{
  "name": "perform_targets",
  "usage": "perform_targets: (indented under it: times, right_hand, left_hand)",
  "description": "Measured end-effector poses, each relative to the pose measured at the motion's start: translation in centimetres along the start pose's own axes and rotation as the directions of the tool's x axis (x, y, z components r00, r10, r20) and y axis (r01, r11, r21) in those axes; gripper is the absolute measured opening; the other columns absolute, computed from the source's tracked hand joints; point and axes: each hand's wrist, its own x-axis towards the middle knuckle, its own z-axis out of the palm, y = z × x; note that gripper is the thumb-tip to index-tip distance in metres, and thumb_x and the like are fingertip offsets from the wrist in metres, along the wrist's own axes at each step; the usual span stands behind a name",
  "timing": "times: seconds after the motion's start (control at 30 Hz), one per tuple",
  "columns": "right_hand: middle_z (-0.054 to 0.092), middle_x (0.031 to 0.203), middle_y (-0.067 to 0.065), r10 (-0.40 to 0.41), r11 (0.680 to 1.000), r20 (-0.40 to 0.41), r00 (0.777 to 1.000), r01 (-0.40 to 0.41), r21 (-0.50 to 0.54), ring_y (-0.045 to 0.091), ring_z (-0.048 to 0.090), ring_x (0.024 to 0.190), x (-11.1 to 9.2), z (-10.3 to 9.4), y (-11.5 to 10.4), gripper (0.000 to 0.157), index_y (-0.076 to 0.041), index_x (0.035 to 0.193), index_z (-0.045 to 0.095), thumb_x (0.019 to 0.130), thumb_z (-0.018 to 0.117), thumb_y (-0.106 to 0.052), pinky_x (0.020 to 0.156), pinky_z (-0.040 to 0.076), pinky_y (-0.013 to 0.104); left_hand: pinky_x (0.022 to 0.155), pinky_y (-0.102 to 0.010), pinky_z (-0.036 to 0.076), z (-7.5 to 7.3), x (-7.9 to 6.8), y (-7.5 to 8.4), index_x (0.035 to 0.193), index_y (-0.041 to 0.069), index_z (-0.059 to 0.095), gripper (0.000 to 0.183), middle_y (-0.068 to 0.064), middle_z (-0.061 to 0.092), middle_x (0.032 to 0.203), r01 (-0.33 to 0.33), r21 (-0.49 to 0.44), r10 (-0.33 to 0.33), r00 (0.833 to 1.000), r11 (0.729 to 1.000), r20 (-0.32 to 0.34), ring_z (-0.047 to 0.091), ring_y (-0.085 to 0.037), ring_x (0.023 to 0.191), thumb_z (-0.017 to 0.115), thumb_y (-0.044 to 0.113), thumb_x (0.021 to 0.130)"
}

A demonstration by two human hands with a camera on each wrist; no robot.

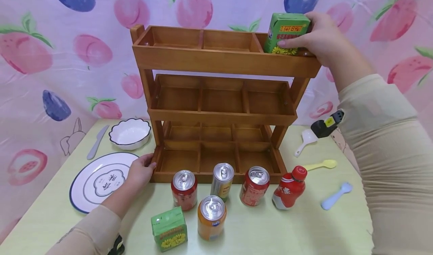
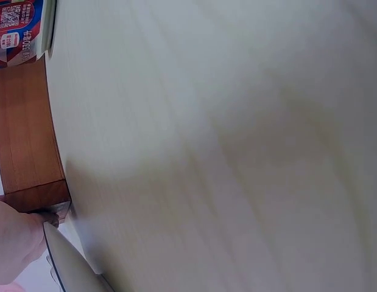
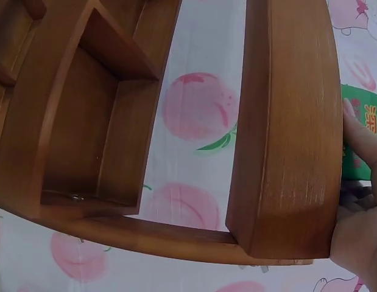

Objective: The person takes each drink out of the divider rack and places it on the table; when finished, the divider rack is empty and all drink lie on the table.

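My right hand grips a green drink carton with yellow flowers, its lower end inside the right compartment of the top tier of a wooden three-tier rack. In the right wrist view, the thumb lies along the front of the carton. My left hand rests against the lower left side of the rack, fingertips at its edge, and the left wrist view shows the rack's bottom corner beside those fingers. The middle tier holds nothing.
Before the rack stand a red can, a silver-gold can, another red can, an orange can, a red bottle and a second green carton. A plate, bowl and knife lie left; utensils lie right.
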Motion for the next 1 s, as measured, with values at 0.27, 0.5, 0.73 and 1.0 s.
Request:
perform_targets:
  times: [0.27,0.5,0.73,1.0]
  right_hand:
    - [0.055,0.115,0.004,-0.118,0.931,-0.227,0.967,0.188,0.313,0.015,0.05,0.108,-2.4,-0.1,-0.8,0.069,-0.013,0.113,0.051,0.054,0.085,-0.01,0.093,0.038,0.022]
    - [0.053,0.115,0.012,-0.277,0.703,-0.396,0.876,0.465,0.538,0.019,0.047,0.113,-7.2,-0.5,-3.4,0.057,-0.004,0.109,0.057,0.058,0.075,0.014,0.089,0.043,0.026]
    - [0.056,0.107,0.015,-0.244,0.809,-0.228,0.942,0.328,0.488,0.027,0.052,0.099,-15.0,3.2,0.6,0.049,0.002,0.104,0.056,0.06,0.074,0.015,0.077,0.05,0.026]
    - [0.06,0.094,0.003,-0.178,0.981,-0.007,0.984,0.178,0.083,0.018,0.058,0.083,-22.8,9.3,9.6,0.053,-0.009,0.099,0.053,0.056,0.084,-0.008,0.068,0.053,0.028]
  left_hand:
    - [0.099,-0.044,0.031,0.2,-0.1,-0.1,0.132,-0.007,0.036,0.042,-0.025,0.04,0.131,-0.013,0.0,0.013,1.0,1.0,-0.001,0.037,-0.034,0.12,0.044,0.006,0.092]
    - [0.099,-0.043,0.031,0.0,-0.1,0.0,0.134,-0.004,0.035,0.043,-0.023,0.038,0.133,0.006,-0.025,-0.006,1.0,1.0,0.009,0.036,-0.033,0.122,0.044,0.007,0.093]
    - [0.1,-0.043,0.03,-0.1,0.1,0.2,0.134,-0.004,0.034,0.043,-0.023,0.038,0.133,0.001,-0.026,-0.001,1.0,1.0,0.011,0.035,-0.032,0.122,0.043,0.007,0.093]
    - [0.1,-0.044,0.03,0.1,0.1,0.5,0.135,-0.003,0.033,0.045,-0.022,0.037,0.135,0.018,-0.012,-0.017,0.999,1.0,0.027,0.034,-0.033,0.123,0.044,0.008,0.093]
